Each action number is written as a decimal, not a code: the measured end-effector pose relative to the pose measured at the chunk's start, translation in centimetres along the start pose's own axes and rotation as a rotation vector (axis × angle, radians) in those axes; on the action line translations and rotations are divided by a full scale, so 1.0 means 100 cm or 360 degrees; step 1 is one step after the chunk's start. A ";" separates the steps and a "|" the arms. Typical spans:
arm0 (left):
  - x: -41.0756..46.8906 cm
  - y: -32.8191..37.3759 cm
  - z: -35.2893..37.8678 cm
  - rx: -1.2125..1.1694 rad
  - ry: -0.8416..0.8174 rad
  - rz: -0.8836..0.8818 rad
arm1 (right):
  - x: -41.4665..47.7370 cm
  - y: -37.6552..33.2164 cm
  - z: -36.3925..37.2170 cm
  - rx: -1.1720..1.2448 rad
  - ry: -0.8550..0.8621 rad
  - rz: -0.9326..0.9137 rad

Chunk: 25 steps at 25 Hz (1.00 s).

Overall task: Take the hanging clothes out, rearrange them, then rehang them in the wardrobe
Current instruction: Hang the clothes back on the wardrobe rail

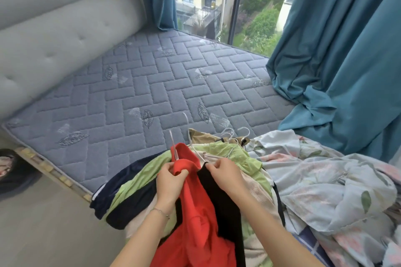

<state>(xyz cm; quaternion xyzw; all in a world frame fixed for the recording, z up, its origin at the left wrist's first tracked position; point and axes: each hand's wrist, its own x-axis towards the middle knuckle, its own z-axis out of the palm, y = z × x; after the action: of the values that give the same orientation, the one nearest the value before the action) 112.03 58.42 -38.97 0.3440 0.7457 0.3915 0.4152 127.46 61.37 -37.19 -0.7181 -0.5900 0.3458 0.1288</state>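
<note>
A heap of clothes on white hangers lies at the near edge of the bed, with a red and black garment (195,212) on top. My left hand (170,182) pinches the red fabric at its shoulder, beside a white hanger (174,147) that pokes out of the neck. My right hand (225,174) grips the black shoulder of the same garment. Beneath it lie a light green garment (230,151), a dark navy piece (121,182) and a pale pink one. More hanger hooks (230,132) stick out at the back of the heap.
The grey quilted mattress (152,76) stretches ahead, with a padded grey headboard (54,28) on the left. A crumpled floral duvet (325,184) lies to the right. Teal curtains (347,50) hang beside a large window (217,2). The floor runs along the lower left.
</note>
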 end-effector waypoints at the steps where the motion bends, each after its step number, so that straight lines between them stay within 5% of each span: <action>1: 0.001 0.016 -0.014 -0.0088 0.0003 0.0011 | -0.006 -0.021 -0.008 0.0080 0.0005 -0.0022; 7: -0.015 0.102 -0.131 -0.0459 0.0158 0.0152 | -0.053 -0.154 -0.046 0.0524 -0.0075 -0.0268; 12: -0.048 0.134 -0.254 -0.0473 0.0468 0.0298 | -0.121 -0.270 -0.038 0.0501 -0.0214 -0.0556; 25: -0.099 0.068 -0.589 -0.0690 0.1095 0.0287 | -0.268 -0.522 0.115 0.0526 -0.0519 -0.0952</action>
<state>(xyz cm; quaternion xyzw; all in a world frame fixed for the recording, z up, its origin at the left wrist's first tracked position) 65.14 35.68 -9.01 0.1618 0.7082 0.6663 0.1685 78.64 47.87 -5.40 -0.4193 -0.7226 0.4931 0.2426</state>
